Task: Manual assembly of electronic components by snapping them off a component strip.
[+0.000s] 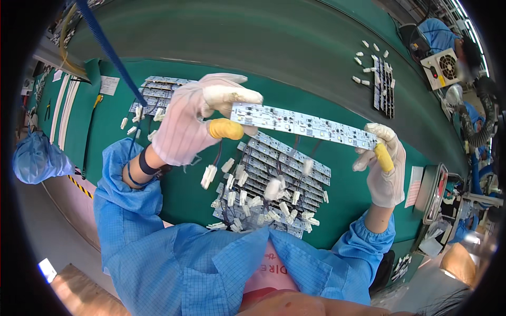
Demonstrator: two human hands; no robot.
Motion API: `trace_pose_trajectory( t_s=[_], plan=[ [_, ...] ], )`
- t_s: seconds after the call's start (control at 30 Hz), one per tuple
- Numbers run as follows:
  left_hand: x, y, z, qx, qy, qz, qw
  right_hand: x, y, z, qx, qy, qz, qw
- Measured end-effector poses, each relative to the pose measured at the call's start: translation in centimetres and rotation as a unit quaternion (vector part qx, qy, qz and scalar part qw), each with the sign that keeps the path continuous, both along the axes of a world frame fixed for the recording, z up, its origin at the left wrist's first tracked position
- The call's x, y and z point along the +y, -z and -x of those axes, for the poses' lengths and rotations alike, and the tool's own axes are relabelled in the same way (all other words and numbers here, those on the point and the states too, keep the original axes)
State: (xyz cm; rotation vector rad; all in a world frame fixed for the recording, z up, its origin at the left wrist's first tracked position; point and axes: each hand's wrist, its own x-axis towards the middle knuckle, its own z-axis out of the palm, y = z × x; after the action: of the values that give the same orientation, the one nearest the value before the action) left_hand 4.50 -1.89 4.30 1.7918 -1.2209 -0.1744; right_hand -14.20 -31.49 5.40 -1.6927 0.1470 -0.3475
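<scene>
A long white circuit board strip (305, 125) is raised above the green bench, tilted down to the right. Its left end is pinched in my left hand (197, 113), its right end in my right hand (383, 163). Both hands wear white gloves with yellow thumb covers. Cables with white connectors (273, 188) dangle below the strip, blurred in part. Beneath lies a stack of similar circuit boards (290, 171), with many white connectors heaped on its near side. Behind my left wrist sits another group of boards (155, 95), partly hidden by that hand.
A dark belt (295, 47) runs along the far side, carrying a few boards (383, 87) at the right. A blue coiled hose (108, 47) hangs at upper left. Metal trays (433, 192) and a fan unit (441, 68) stand at the right. A screwdriver-like tool (98, 101) lies left.
</scene>
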Motion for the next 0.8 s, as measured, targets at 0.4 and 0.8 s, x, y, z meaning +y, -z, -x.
trace_pose_trajectory(
  t_s=[0.4,0.8],
  plan=[
    [-0.7,0.3,-1.0,-0.015,0.032,0.042,0.998,1.3,-2.4,0.7,0.086,0.026,-0.019,0.996],
    [-1.0,1.3,-0.5,0.104,-0.033,0.065,0.992,1.1,-2.1,1.1,0.052,0.002,-0.062,0.997]
  ],
)
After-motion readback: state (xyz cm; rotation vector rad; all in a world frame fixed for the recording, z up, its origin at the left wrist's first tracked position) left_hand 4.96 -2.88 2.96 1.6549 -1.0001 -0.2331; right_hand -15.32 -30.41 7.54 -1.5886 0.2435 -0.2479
